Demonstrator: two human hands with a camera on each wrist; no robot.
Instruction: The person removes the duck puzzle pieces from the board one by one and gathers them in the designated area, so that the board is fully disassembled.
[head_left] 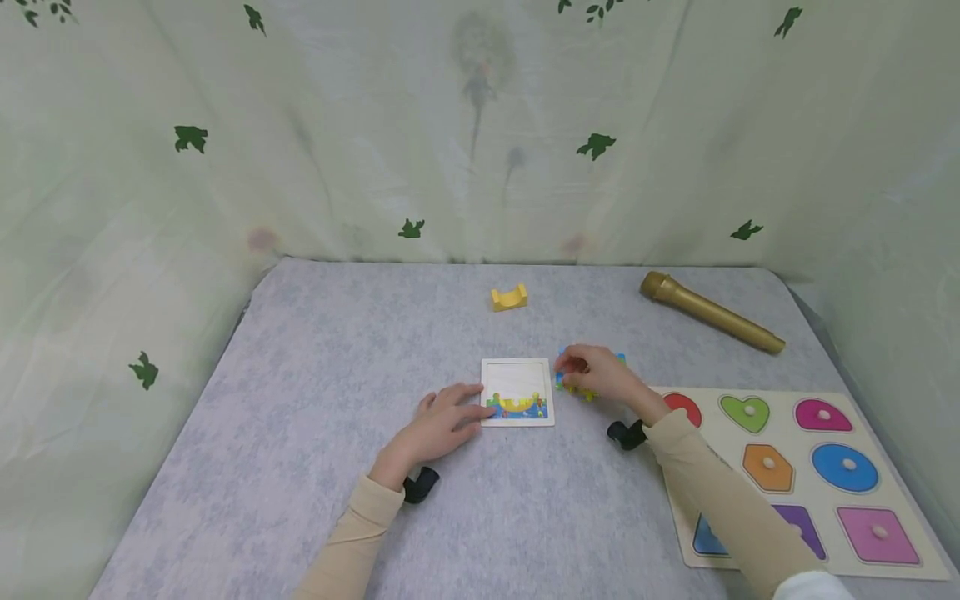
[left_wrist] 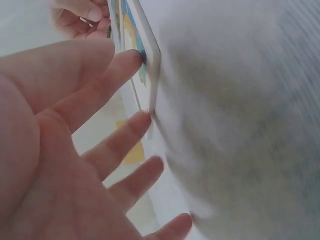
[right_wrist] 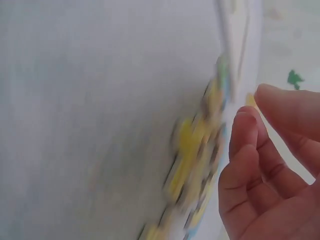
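Note:
A small square jigsaw tray with a white rim lies mid-table, its lower part filled with a colourful yellow and blue picture. My left hand rests at its left side, fingers spread and the index fingertip on the rim in the left wrist view. To the right of the tray, my right hand hovers over a group of loose jigsaw pieces, partly hiding them. In the right wrist view its fingers bend loosely, thumb and index tips close together, no piece visible between them; the jigsaw pieces look blurred below.
A yellow arch block stands beyond the tray. At the back right lies a gold microphone-shaped stick. A large board of knobbed shapes covers the right front, partly under my right forearm. Pale curtains with green bird shapes surround the table.

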